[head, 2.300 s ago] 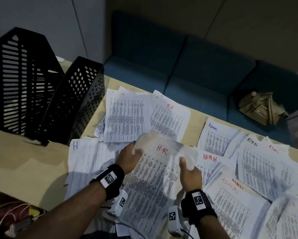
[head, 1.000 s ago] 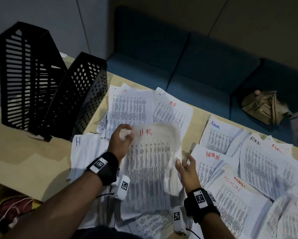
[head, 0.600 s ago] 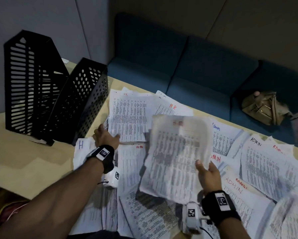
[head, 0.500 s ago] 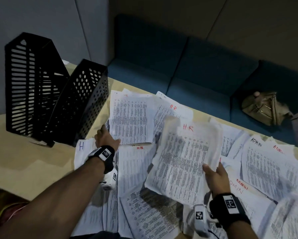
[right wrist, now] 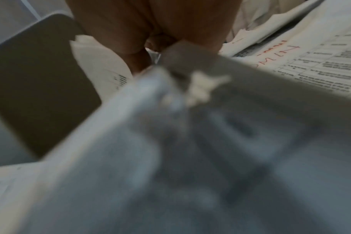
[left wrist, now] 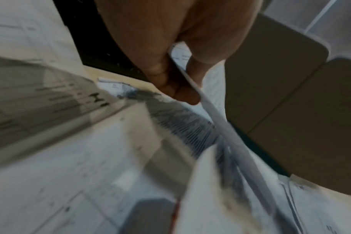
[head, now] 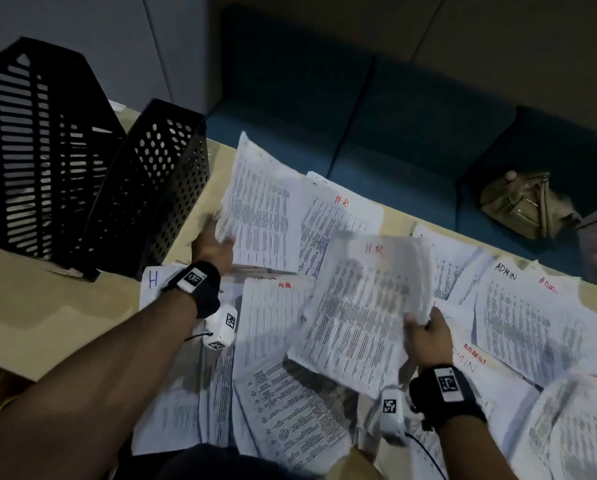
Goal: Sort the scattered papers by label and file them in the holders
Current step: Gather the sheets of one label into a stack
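Two black holders [head: 82, 161] are standing at the table's [head: 48, 306] left end, their contents not discernible through the perforated walls. Just right of them, the left hand [head: 214, 247] is pinching a raised printed sheet [head: 259, 216]. Further right, the right hand [head: 428, 337] is gripping an HR-labelled sheet [head: 366, 306] above the scattered papers [head: 532, 323].

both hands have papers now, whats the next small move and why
Probably bring the sheet the left hand pinches by its near edge over onto the HR stack held by the right hand. That sheet is already lifted off the table, and the papers around it read HR, though its own label is not visible.
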Motion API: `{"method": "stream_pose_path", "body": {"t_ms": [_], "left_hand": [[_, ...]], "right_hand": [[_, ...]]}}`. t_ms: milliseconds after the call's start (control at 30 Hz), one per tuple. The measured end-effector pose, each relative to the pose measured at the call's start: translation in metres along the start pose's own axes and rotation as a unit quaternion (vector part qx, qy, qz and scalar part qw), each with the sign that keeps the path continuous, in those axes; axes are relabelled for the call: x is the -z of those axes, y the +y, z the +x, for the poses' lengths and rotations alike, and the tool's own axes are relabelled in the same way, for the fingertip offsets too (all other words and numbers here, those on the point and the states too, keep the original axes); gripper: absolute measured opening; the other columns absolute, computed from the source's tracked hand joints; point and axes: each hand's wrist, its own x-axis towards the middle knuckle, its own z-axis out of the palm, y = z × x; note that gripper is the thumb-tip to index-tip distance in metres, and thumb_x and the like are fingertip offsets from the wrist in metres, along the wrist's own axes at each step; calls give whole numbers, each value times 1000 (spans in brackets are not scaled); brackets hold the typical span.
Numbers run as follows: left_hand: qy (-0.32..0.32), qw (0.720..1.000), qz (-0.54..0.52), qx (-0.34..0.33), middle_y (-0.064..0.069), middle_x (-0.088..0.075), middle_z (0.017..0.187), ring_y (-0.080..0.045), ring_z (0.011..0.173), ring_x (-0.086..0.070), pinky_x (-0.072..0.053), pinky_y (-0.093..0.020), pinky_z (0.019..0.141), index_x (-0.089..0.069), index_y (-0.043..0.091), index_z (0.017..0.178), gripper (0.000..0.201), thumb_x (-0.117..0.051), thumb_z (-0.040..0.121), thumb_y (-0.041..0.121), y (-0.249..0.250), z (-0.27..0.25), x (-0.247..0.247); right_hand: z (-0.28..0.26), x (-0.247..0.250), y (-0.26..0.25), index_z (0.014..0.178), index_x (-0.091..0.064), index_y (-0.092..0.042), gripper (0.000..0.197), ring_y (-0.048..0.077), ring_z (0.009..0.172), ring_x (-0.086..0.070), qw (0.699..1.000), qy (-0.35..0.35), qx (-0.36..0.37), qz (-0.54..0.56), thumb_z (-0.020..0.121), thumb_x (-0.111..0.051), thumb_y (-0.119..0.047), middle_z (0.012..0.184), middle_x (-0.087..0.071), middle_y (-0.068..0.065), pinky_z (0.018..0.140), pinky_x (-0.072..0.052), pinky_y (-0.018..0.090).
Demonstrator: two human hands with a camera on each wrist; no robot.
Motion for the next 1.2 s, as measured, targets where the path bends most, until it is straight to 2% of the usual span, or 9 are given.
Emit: {"method": "stream_pose_path", "body": {"t_ms": [133,300,367,500,600,667,933,1067,1200], "left_hand": [[-65,998,-9,-22,0,-37,149,-22,134,-39,-36,-35,109,-32,19,147,62,-60,92,24,0,-28,17],[-231,958,170,-8,-3,-58,112,-23,105,-58,-44,-29,85,-60,10,118,41,-62,83,32,-45,-67,16],[-238,947,212,-30,-3,-52,83,-24,81,-60,-40,-26,69,-66,9,85,29,-62,74,36,-62,-79,13],[-210,950,223,-55,-18,-52,98,-31,99,-56,-42,-32,90,-67,4,87,34,-61,89,38,-55,-96,5],[-206,956,204,-36,-17,-44,58,-29,57,-50,-41,-29,62,-42,13,48,56,-52,93,44,-42,-103,-5],[-213,954,206,-42,-5,-45,54,-23,55,-48,-35,-26,53,-46,13,53,51,-51,95,42,-37,-110,-10],[-63,983,88,-151,-12,-66,112,-29,109,-60,-42,-27,83,-66,2,107,30,-59,93,27,13,-89,28],[1,958,51,-283,-11,-65,79,-31,82,-63,-49,-39,72,-62,6,76,27,-58,89,29,52,-78,66],[17,943,-32,-330,14,-66,74,-3,67,-59,-51,-28,63,-60,33,85,11,-55,91,24,87,-81,84]], "right_hand": [[9,21,13,90,-57,-27,19,26,62,-51,989,100,-24,104,77,-55,-41,76,-60,13,58,-44,41],[20,44,20,80,-54,-23,15,21,55,-43,962,173,-88,192,72,-57,-35,66,-47,7,55,-37,32],[22,43,23,82,-56,-28,10,22,53,-43,962,174,-85,192,73,-58,-33,67,-49,7,55,-39,35],[9,30,19,98,-59,-31,22,32,71,-55,976,147,-57,150,76,-57,-34,85,-60,16,62,-44,42],[-3,20,10,101,-56,-11,18,40,81,-58,981,130,-41,137,85,-54,-20,89,-58,21,65,-45,41],[-6,15,12,105,-54,-3,21,35,80,-53,982,125,-44,132,89,-53,-16,94,-56,20,63,-41,34],[-13,21,15,105,-49,0,16,24,59,-43,983,116,-45,134,94,-47,-11,71,-46,12,49,-29,24],[-15,18,27,106,-52,0,18,26,71,-47,985,107,-46,129,94,-49,-12,83,-53,17,53,-33,24],[-15,5,28,111,-54,-7,21,27,75,-53,983,86,-46,154,92,-51,-17,90,-59,16,61,-40,27]]}}
